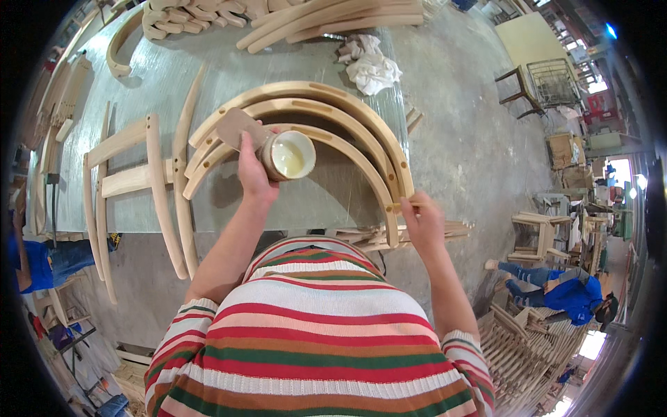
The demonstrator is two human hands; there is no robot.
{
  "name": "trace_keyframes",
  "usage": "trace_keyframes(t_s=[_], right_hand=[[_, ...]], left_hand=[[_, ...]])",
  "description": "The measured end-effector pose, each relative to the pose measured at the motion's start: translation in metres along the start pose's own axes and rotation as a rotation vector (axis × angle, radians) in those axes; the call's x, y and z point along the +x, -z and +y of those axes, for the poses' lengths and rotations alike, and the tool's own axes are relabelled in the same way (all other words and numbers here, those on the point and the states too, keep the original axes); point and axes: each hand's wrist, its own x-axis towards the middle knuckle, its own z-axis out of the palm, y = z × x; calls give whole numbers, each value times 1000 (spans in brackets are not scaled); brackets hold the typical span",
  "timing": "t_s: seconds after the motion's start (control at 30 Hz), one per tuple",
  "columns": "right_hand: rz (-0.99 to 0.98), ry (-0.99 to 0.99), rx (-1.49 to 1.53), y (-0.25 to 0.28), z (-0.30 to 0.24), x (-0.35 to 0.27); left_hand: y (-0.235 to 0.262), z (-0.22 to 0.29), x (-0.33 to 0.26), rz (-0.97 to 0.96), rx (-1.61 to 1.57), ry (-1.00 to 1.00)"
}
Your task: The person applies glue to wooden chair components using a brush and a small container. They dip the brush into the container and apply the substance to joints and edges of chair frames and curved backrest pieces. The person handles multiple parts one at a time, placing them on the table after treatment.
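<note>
Three arched wooden rails lie nested on the plastic-covered table, with small round holes near their ends. My left hand [254, 174] is closed around a cup [273, 158] of pale, creamy liquid, held over the left part of the arches. A flat brown piece [235, 129], perhaps sandpaper or card, is in the same hand beside the cup. Pinched in my right hand [424, 221] is a thin stick [400, 206]. Its tip meets the right end of the nearest arched rail [361, 160], by a hole. The outermost arched rail [372, 115] lies just beyond my right fingers.
A wooden chair frame [156, 198] leans at the table's left. Crumpled white cloth [374, 74], a stack of curved strips [326, 24] and shaped wooden pieces [184, 15] lie along the far side. Right across the floor, a person in blue [575, 295] is near stacked wooden parts [517, 347].
</note>
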Motion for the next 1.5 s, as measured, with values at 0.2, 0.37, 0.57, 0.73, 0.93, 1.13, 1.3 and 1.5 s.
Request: trace_keyframes(t_s=[0.2, 0.37, 0.57, 0.73, 0.93, 1.13, 1.3, 1.5], right_hand=[[159, -61, 847, 7, -101, 38], [169, 188, 658, -39, -119, 83], [119, -19, 1037, -59, -145, 103], [-6, -271, 1287, -91, -135, 122], [-29, -443, 1718, -109, -123, 130], [94, -432, 1687, -105, -118, 139], [182, -716, 1638, -117, -98, 146], [363, -774, 1638, -117, -76, 166]], left_hand=[[-18, 24, 13, -202, 90, 13], [-39, 48, 16, -359, 192, -64], [-32, 80, 32, -375, 213, -210], [-28, 92, 45, -367, 262, -317], [-29, 92, 67, -249, 110, -181], [-31, 74, 94, -189, 31, -32], [-44, 46, 108, -177, 55, 67], [-35, 34, 134, -119, 91, 108]])
